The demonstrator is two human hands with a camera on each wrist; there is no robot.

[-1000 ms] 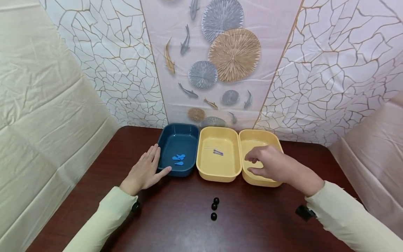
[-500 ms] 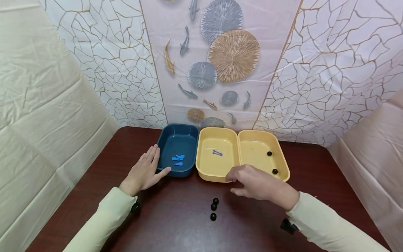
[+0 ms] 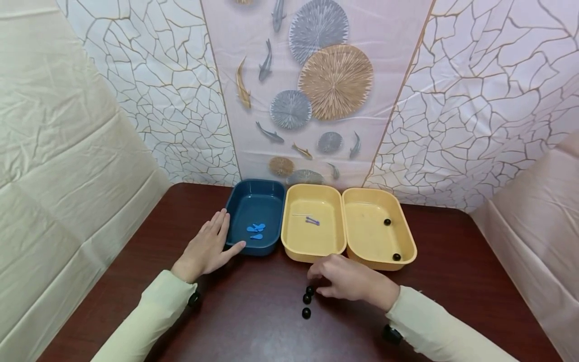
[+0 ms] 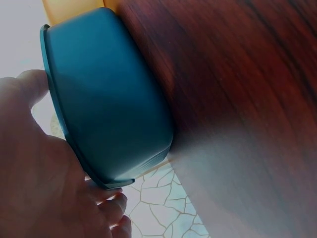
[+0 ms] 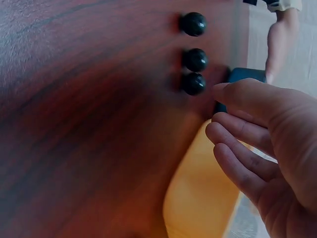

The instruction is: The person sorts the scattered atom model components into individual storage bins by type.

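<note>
Three black balls point(image 3: 306, 298) lie in a short row on the dark table; the right wrist view shows them as glossy beads point(image 5: 193, 84). Just right of the farthest ball hovers my right hand point(image 3: 346, 278), thumb and fingers apart with nothing between them. My left hand point(image 3: 205, 247) rests with spread, fairly straight fingers on the rim of the dark blue tray point(image 3: 229, 206). Its thumb lies along the tray's near edge. Inside that tray are several small blue pieces point(image 3: 256, 229). Two more black balls point(image 3: 387, 221) sit in the right yellow tray point(image 3: 368, 201).
Between the other trays stands a middle yellow tray point(image 3: 312, 246), with purple pieces point(image 3: 312, 220) and a thin white stick point(image 3: 301, 215) in it. All three trays line up along the far side of the table point(image 3: 253, 317), against a patterned cloth point(image 3: 194, 90).
My right hand has come from over the right yellow tray, left and nearer, to the row of balls. Two balls now show in that tray. The left hand has stayed on the blue tray.
</note>
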